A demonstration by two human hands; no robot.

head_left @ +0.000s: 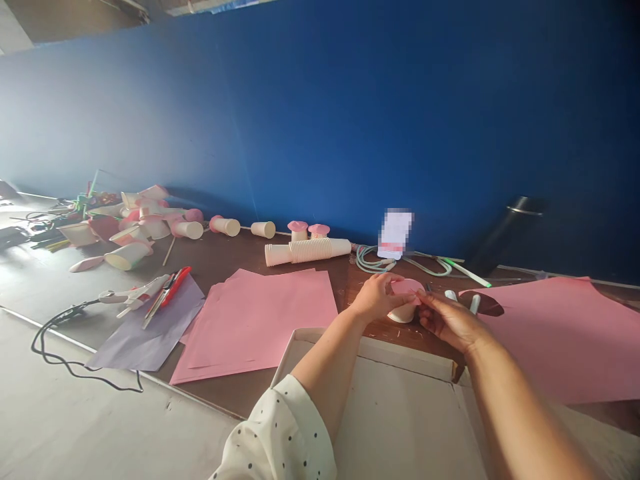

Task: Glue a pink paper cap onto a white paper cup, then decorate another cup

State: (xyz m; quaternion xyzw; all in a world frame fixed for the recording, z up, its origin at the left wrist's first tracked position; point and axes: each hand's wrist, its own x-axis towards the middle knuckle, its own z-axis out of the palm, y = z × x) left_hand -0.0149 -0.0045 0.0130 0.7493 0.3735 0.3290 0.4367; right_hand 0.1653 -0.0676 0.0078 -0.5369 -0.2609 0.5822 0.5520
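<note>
A white paper cup (pixel 401 315) stands on the dark table in front of me, with a round pink paper piece (pixel 405 287) over its top. The fingers of my left hand (pixel 376 297) are closed on the left edge of the pink paper. From the right, my right hand (pixel 447 321) pinches the opposite edge. My fingers partly cover both the paper and the cup. Behind them, two small cups with pink caps (pixel 319 231) stand near a long stack of nested paper cups (pixel 315 251) lying on its side.
A shallow white box (pixel 400 407) lies under my forearms. Pink sheets (pixel 260 320) lie left, a larger pink sheet (pixel 560 340) right. A red cutter knife (pixel 167 293) and a glue gun (pixel 135 293) rest on purple paper (pixel 150 340). A phone (pixel 395 233) leans against the blue partition.
</note>
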